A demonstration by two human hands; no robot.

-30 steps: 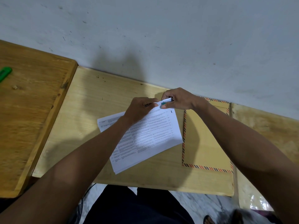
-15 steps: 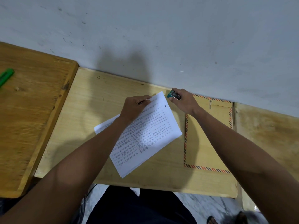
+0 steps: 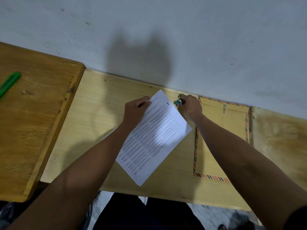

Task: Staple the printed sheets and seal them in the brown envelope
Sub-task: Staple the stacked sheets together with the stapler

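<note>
The printed sheets (image 3: 154, 138) form a white stack, tilted up off the pale desk, and my left hand (image 3: 135, 112) pinches them near their top left corner. A small teal and metal stapler (image 3: 179, 101) is gripped in my right hand (image 3: 191, 107), just right of the sheets' top edge and close to the wall. The brown envelope (image 3: 232, 123) with a red and black striped border lies flat on the desk to the right, partly under my right forearm.
The pale wooden desk (image 3: 93, 117) backs onto a white wall (image 3: 166, 30). A darker wooden table (image 3: 36, 113) adjoins on the left, with a green object (image 3: 10, 83) on it. Another worn surface (image 3: 279, 138) lies at the right.
My right hand has drawn the stapler off the sheets' top corner and moved it right, toward the wall. My left hand has lifted and turned the sheets more upright.
</note>
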